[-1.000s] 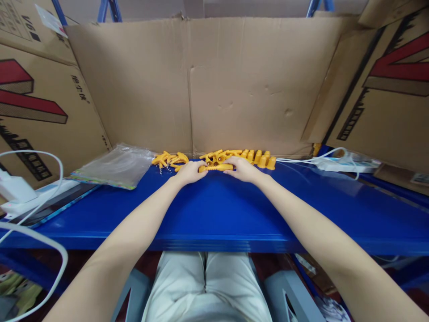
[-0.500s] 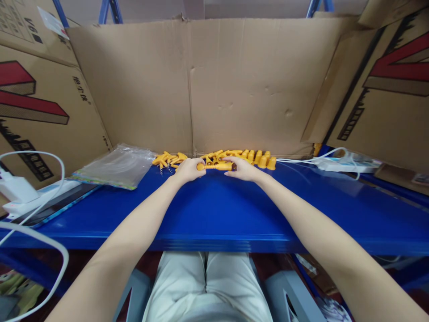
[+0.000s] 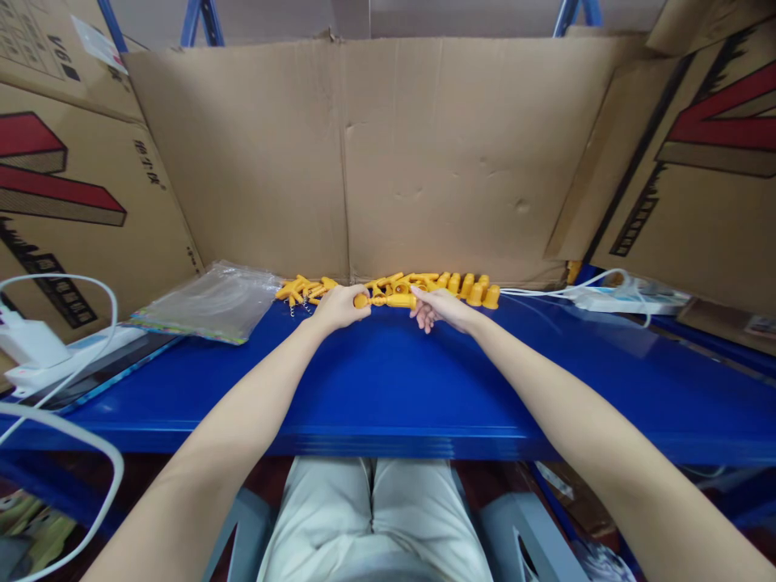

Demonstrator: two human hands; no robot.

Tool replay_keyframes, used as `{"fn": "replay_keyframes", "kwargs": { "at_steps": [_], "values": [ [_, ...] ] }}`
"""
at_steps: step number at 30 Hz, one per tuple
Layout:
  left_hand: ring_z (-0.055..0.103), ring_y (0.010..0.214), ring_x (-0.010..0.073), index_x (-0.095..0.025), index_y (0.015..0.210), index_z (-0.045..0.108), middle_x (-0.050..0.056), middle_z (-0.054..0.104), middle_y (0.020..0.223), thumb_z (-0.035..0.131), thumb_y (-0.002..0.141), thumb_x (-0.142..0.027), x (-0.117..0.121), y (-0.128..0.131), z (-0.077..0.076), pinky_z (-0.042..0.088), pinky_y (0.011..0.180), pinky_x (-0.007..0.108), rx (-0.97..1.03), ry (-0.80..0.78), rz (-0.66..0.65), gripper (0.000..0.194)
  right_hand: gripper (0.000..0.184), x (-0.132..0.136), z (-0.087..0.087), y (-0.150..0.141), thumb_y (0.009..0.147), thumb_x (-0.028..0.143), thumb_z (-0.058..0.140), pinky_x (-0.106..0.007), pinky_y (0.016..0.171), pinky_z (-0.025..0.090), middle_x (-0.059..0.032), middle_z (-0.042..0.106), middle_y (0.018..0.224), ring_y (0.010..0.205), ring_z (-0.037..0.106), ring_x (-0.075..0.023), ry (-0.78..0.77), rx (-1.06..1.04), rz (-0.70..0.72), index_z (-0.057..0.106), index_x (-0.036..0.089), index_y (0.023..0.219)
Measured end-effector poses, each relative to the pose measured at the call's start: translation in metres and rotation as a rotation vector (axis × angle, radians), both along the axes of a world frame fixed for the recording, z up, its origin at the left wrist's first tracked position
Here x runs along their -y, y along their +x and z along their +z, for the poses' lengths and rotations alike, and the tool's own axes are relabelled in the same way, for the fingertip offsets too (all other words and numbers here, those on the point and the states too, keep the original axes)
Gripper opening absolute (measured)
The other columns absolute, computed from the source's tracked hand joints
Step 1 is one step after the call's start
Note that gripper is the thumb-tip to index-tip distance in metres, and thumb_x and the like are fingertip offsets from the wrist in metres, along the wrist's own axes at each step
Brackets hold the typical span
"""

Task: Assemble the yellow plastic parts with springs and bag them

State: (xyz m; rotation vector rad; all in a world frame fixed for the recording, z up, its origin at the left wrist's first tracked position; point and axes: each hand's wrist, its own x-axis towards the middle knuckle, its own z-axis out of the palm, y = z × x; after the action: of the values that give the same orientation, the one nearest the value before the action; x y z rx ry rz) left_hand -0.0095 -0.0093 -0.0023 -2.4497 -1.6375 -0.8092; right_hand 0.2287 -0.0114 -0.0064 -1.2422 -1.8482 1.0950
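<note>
Since half a second ago, the right hand [image 3: 440, 309] has rolled over, its lower fingers now loosely uncurled; its fingertips meet the right end of a yellow tool [image 3: 397, 300], whether gripping I cannot tell. Fingers of the left hand [image 3: 338, 309] are curled closed around the left end. It lies crosswise above the blue table [image 3: 388, 372], towards the far edge, before a tall cardboard sheet [image 3: 473, 121]. Yellow cups [image 3: 491, 297] stand right; clear bags [image 3: 206, 305] lie left, near a printed box [image 3: 78, 186].
</note>
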Motion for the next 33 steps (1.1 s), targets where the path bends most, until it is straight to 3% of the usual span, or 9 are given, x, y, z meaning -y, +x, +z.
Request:
{"fn": "replay_keyframes", "kwargs": {
  "at_steps": [4, 7, 9, 11, 13, 15, 19, 25, 33],
  "values": [
    [0.063, 0.069, 0.0192, -0.024, 0.095, 0.069, 0.0, 0.069, 0.071, 0.06, 0.07, -0.033, 0.001, 0.002, 0.001, 0.042, 0.064, 0.027, -0.009, 0.003, 0.018, 0.028, 0.069, 0.002, 0.0, -0.005, 0.088, 0.071, 0.028, -0.023, 0.043, 0.043, -0.0053, 0.057, 0.046, 0.037, 0.051, -0.0106, -0.053, 0.004, -0.063, 0.056, 0.016, 0.058],
    [0.062, 0.069, 0.0187, -0.024, 0.096, 0.069, 0.0, 0.069, 0.07, 0.059, 0.071, -0.033, 0.0, 0.002, 0.0, 0.041, 0.063, 0.026, 0.004, -0.004, 0.023, 0.029, 0.07, 0.002, 0.001, -0.003, 0.088, 0.072, 0.024, -0.025, 0.046, 0.046, -0.0085, 0.064, 0.056, 0.038, 0.052, -0.0109, -0.07, 0.008, -0.082, 0.06, 0.015, 0.068],
    [0.062, 0.069, 0.0186, -0.024, 0.096, 0.068, 0.0, 0.069, 0.07, 0.059, 0.071, -0.033, -0.001, 0.001, 0.0, 0.041, 0.063, 0.026, 0.015, -0.008, 0.025, 0.028, 0.063, 0.0, 0.001, 0.001, 0.087, 0.071, 0.033, -0.028, 0.051, 0.05, -0.0118, 0.071, 0.076, 0.046, 0.06, -0.0138, -0.084, -0.01, -0.051, 0.063, 0.016, 0.089],
    [0.062, 0.069, 0.0188, -0.023, 0.094, 0.068, 0.0, 0.069, 0.07, 0.059, 0.07, -0.033, -0.002, 0.0, 0.0, 0.041, 0.062, 0.026, 0.022, -0.015, 0.027, 0.027, 0.052, -0.001, 0.0, 0.005, 0.083, 0.062, 0.055, -0.03, 0.057, 0.055, -0.0131, 0.071, 0.101, 0.06, 0.068, -0.0177, -0.062, -0.05, -0.001, 0.058, 0.02, 0.114],
    [0.062, 0.071, 0.0193, -0.023, 0.093, 0.068, 0.001, 0.069, 0.071, 0.059, 0.07, -0.032, -0.002, -0.001, 0.0, 0.041, 0.062, 0.026, 0.022, -0.019, 0.031, 0.027, 0.064, -0.002, -0.001, 0.008, 0.077, 0.045, 0.071, -0.03, 0.066, 0.058, -0.0131, 0.064, 0.12, 0.075, 0.071, -0.0195, -0.019, -0.084, 0.046, 0.047, 0.025, 0.133],
    [0.062, 0.071, 0.0198, -0.022, 0.094, 0.068, 0.001, 0.069, 0.072, 0.059, 0.07, -0.032, -0.003, -0.002, 0.0, 0.041, 0.063, 0.026, 0.022, -0.022, 0.038, 0.027, 0.076, -0.002, -0.003, 0.009, 0.075, 0.034, 0.075, -0.031, 0.075, 0.058, -0.0131, 0.059, 0.129, 0.084, 0.072, -0.0196, 0.011, -0.104, 0.07, 0.039, 0.026, 0.141],
    [0.061, 0.07, 0.0194, -0.023, 0.095, 0.068, 0.001, 0.069, 0.071, 0.059, 0.07, -0.032, -0.004, -0.002, 0.0, 0.041, 0.064, 0.027, 0.022, -0.039, 0.056, 0.028, 0.07, -0.003, -0.004, 0.005, 0.077, 0.027, 0.074, -0.035, 0.083, 0.058, -0.012, 0.061, 0.126, 0.085, 0.072, -0.0198, 0.04, -0.113, 0.077, 0.044, 0.026, 0.14],
    [0.061, 0.072, 0.0193, -0.024, 0.096, 0.067, 0.001, 0.068, 0.076, 0.061, 0.071, -0.04, -0.005, -0.003, -0.003, 0.04, 0.062, 0.026, 0.002, -0.011, 0.051, 0.03, 0.053, -0.003, -0.004, 0.001, 0.078, 0.029, 0.073, -0.043, 0.089, 0.054, -0.01, 0.066, 0.119, 0.079, 0.072, -0.02, 0.036, -0.15, 0.039, 0.056, 0.022, 0.128],
    [0.061, 0.072, 0.0206, -0.023, 0.096, 0.067, 0.003, 0.067, 0.077, 0.056, 0.076, -0.057, -0.001, -0.003, -0.001, 0.04, 0.064, 0.027, -0.028, 0.02, 0.017, 0.041, 0.049, -0.005, -0.005, 0.002, 0.076, 0.031, 0.075, -0.039, 0.079, 0.057, -0.0085, 0.07, 0.109, 0.077, 0.072, -0.0207, 0.022, -0.152, 0.019, 0.059, 0.023, 0.122]
  ]
}}
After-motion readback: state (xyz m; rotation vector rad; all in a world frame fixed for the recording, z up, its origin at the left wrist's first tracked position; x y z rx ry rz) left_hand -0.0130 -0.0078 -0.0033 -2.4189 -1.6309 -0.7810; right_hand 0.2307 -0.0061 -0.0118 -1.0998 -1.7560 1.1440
